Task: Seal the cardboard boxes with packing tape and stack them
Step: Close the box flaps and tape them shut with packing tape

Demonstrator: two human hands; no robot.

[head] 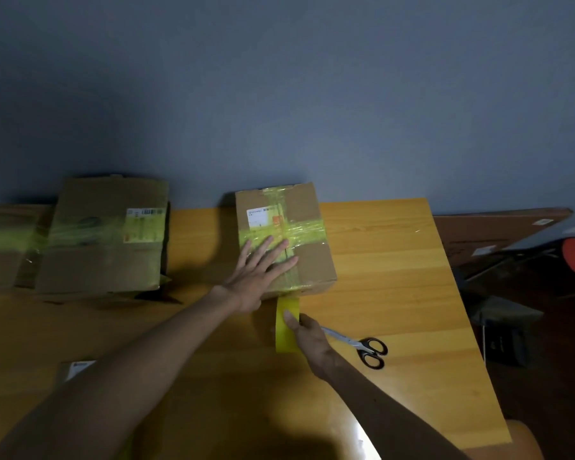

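here, the left hand [263,265] lies flat, steadying the cardboard box [284,240], while the right hand [307,336] grips the yellow tape roll [287,327] drawn from its front edge.

The left arm stretches far, the left hand [263,267] flat, palm down, fingers spread. Nearer, the right hand [307,336] seems curled round the tape roll [286,332], thumb on top.

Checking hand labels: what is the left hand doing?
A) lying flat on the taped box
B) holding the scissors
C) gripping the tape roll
A: the left hand lies with straight fingers spread on the taped box, while the right hand holds the tape roll.
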